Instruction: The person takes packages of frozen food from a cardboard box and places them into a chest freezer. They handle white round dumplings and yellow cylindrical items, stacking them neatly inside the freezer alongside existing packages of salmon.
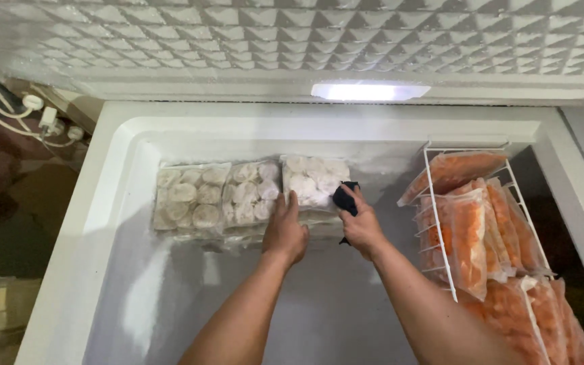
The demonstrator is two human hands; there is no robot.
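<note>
Both hands are reaching into the freezer (113, 203): left hand (284, 233) lying flat on the pale bags (248, 192), right hand (361, 226) gripping a dark cloth (345, 197) beside them, orange bags (468, 236) sitting in the basket (434, 203)

The freezer walls (170, 290) look like smooth white metal, dulled by frost. The wire basket (434, 223) is white-coated metal. Glossy clear plastic bags (251, 192) wrap pale frozen rounds; similar bags (468, 236) hold orange pieces. The cloth (345, 197) looks dark and matt.
</note>
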